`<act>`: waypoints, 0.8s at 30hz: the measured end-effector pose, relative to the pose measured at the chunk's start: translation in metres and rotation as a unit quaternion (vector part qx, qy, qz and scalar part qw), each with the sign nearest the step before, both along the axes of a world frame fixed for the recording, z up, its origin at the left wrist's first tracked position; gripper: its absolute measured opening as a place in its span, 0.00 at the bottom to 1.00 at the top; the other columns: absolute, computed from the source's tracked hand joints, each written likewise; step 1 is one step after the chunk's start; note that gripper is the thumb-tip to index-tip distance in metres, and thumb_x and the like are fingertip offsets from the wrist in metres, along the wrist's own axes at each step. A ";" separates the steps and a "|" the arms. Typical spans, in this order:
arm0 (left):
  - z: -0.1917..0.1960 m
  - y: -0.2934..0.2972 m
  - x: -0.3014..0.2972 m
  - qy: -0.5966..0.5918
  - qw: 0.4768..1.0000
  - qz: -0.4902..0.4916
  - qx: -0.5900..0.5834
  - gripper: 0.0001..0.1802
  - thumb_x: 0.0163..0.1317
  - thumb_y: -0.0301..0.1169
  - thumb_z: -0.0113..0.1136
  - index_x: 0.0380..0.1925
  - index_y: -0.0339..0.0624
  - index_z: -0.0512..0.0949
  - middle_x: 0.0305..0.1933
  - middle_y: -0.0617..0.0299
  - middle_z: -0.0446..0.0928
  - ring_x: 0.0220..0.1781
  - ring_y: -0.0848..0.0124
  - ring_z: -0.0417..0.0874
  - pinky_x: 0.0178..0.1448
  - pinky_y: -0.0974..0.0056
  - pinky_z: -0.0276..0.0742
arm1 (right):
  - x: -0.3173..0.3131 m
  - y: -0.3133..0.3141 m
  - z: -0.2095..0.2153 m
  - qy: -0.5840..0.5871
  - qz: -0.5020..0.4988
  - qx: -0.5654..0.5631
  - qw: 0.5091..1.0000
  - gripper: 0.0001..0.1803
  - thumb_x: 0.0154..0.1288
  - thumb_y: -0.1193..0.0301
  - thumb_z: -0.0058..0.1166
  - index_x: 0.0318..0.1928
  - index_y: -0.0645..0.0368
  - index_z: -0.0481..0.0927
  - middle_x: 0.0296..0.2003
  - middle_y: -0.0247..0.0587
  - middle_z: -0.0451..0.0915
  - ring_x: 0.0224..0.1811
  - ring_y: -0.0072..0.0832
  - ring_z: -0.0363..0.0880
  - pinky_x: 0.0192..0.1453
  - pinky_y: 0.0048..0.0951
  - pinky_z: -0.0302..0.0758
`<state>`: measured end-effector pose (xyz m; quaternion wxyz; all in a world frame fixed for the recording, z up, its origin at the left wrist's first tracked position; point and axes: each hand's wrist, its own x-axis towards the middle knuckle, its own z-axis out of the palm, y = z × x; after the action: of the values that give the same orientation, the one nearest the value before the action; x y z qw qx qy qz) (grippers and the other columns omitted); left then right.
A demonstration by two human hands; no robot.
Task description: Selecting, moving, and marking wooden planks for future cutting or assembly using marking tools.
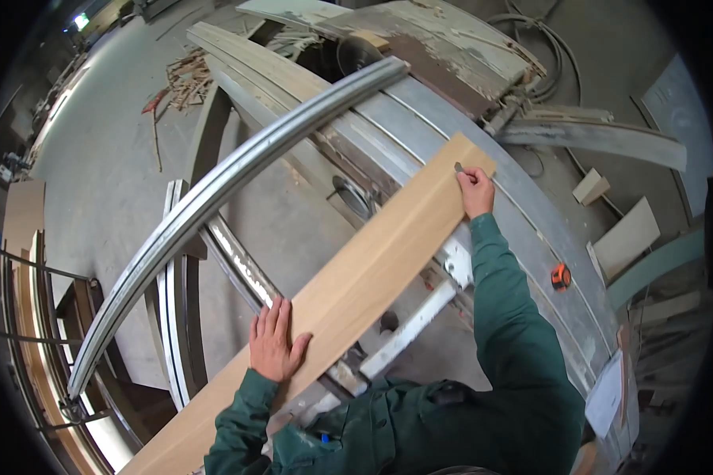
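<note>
A long, wide wooden board (pixel 372 257) lies slantwise from the lower left to the upper right, across a metal machine table. My left hand (pixel 277 340) rests flat on the board's nearer stretch, fingers stretched out over its left edge. At the far end, my right hand (pixel 477 192) is closed in a pinch on a small grey object (pixel 458 167), held against the board's face. Only its tip shows, too little to tell its kind. Both forearms are in green sleeves.
A metal rail (pixel 238 170) runs along the board's left side. Beyond the board is a round saw blade (pixel 356 55). An orange and black tape measure (pixel 560 276) sits on the metal table (pixel 523 237) at right. Wood scraps (pixel 188 79) lie on the floor.
</note>
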<state>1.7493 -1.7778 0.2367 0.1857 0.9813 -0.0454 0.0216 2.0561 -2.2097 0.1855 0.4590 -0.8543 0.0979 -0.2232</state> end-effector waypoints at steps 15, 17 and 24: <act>0.005 -0.003 0.005 0.063 0.997 0.032 -0.008 0.43 0.58 0.51 0.63 0.69 0.39 0.66 0.68 0.47 0.69 0.67 0.44 0.69 0.72 0.45 0.60 | 0.145 -0.033 -0.013 0.056 -0.092 -0.175 0.979 0.08 0.61 0.59 0.62 0.35 0.47 0.85 0.38 0.30 0.81 0.51 0.35 0.76 0.57 0.41 0.63; 0.005 -0.002 0.005 0.062 0.998 0.031 0.003 0.43 0.58 0.51 0.62 0.69 0.39 0.66 0.68 0.47 0.70 0.67 0.44 0.69 0.72 0.45 0.60 | 0.143 -0.032 -0.012 0.042 -0.076 -0.208 0.974 0.08 0.61 0.59 0.62 0.35 0.46 0.86 0.38 0.29 0.81 0.50 0.35 0.75 0.57 0.40 0.62; 0.005 -0.004 0.007 0.058 0.998 0.033 -0.004 0.42 0.59 0.51 0.62 0.69 0.40 0.66 0.67 0.48 0.70 0.67 0.45 0.69 0.71 0.45 0.60 | 0.137 -0.029 -0.012 0.013 -0.036 -0.227 0.973 0.06 0.60 0.60 0.63 0.33 0.46 0.85 0.37 0.29 0.81 0.49 0.34 0.75 0.55 0.40 0.61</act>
<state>1.7561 -1.7818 0.2422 0.1913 0.9811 -0.0020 -0.0288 2.1935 -2.2389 0.1737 0.2431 -0.9350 0.0817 -0.2450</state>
